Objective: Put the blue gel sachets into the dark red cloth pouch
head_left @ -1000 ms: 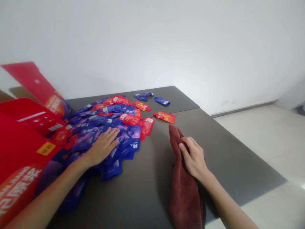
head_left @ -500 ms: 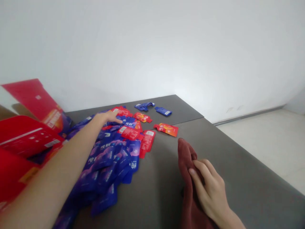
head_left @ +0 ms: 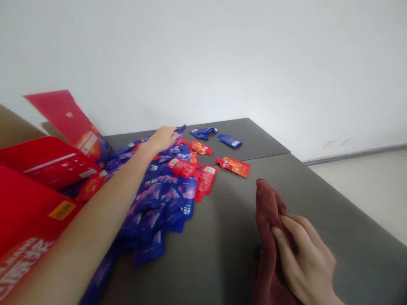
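Note:
My left hand reaches to the far end of a heap of blue sachets. Its fingers are closed on a blue sachet, whose corner sticks out past the fingertips. Red sachets lie mixed in at the heap's right edge. My right hand grips a maroon cloth between thumb and fingers, and the cloth hangs down toward the lower edge of the view. A red-orange sachet lies just beyond the cloth's tip.
An open red cardboard box stands at the left, flaps up, beside the heap. Several blue sachets lie toward the back of the dark grey table. A white wall rises behind; pale floor shows at right.
My left hand has closed on a blue sachet at the far end of the heap, where its fingers were spread before. My right hand keeps the cloth; the view has shifted left.

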The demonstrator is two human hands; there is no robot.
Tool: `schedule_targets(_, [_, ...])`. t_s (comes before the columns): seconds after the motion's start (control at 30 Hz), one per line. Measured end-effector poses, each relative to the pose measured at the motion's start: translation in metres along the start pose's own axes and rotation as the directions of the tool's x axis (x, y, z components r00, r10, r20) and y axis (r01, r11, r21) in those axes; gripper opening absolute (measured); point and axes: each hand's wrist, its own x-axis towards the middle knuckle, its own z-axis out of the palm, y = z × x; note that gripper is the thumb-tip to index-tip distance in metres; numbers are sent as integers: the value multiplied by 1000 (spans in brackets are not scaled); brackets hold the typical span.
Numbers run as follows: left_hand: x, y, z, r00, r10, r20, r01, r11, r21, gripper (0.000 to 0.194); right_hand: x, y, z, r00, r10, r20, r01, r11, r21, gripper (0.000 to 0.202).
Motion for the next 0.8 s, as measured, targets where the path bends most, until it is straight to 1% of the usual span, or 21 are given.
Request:
schedule_targets(0.07, [-20,38,-31,994,25,-108,-30,999,-45,38,2,1,2,999,34,-15,-34,999,-3,16])
schedule_targets(0.1, [-36,59,-47,987,34,-156,-45,997,-68,40,3,2,2,998,57,-18,-57,998,3,16])
schedule_targets(0.13, [-57,80,-62,976,34,-217,-56,994,-96,42,4,3,2,996,85,-22,-84,996,15,17])
schedule_targets(0.17, [-82,100,-75,960,21,-278,-68,984,-163,39,5,5,2,992,119,-35,-118,992,32,18])
schedule_targets(0.2, [-110,117,-84,957,7,-291,-82,966,-245,34,7,7,2,985,163,-53,-160,986,55,20])
schedule_targets(0.23, [-140,132,-88,959,-12,-284,-89,936,-341,31,8,9,1,974,216,-73,-210,974,84,22])
schedule_targets(0.27, [-169,142,-87,968,-42,-248,-72,899,-433,29,9,11,0,958,273,-91,-262,958,118,24])
schedule_targets(0.3, [-197,149,-81,977,-56,-203,-55,863,-502,26,10,12,0,939,326,-108,-309,939,151,25])
schedule_targets(0.33, [-223,153,-70,987,-66,-145,-26,831,-556,22,12,14,-1,923,368,-115,-345,921,180,26])
schedule_targets(0.4, [-263,153,-37,992,-114,-46,68,821,-567,22,13,13,-3,910,402,-101,-376,903,208,26])
schedule_targets(0.43, [-278,150,-18,985,-169,17,153,838,-524,27,14,12,-4,915,394,-86,-370,905,208,26])
schedule_targets(0.47, [-291,147,0,969,-238,66,242,863,-443,33,14,9,-5,925,374,-65,-355,913,202,25])
schedule_targets(0.5, [-303,144,16,958,-276,81,286,891,-353,40,14,6,-7,937,348,-41,-335,922,194,25])
schedule_targets(0.53, [-314,140,29,958,-282,45,283,919,-275,49,14,1,-10,948,318,-16,-309,933,185,24])
schedule_targets(0.6, [-337,131,44,965,-243,-96,226,960,-164,63,15,-13,-19,969,247,26,-248,954,169,23])
schedule_targets(0.63, [-349,125,46,967,-200,-160,179,974,-137,66,15,-22,-24,977,209,36,-212,963,165,22])
schedule_targets(0.67, [-361,118,46,969,-152,-193,131,984,-117,65,15,-32,-30,984,171,42,-175,970,168,22])
schedule_targets(0.7, [-373,110,45,979,-86,-187,67,992,-102,62,16,-44,-36,990,130,48,-137,974,182,21])
schedule_targets(0.73, [-384,101,44,989,1,-149,-15,996,-92,59,16,-56,-41,994,85,66,-97,973,209,20])
schedule_targets(0.77, [-392,93,43,991,94,-96,-102,991,-83,58,16,-69,-45,995,33,99,-57,966,251,19])
schedule_targets(0.8, [-398,85,43,983,179,-46,-182,981,-71,56,15,-83,-48,987,-29,155,-18,955,297,19])
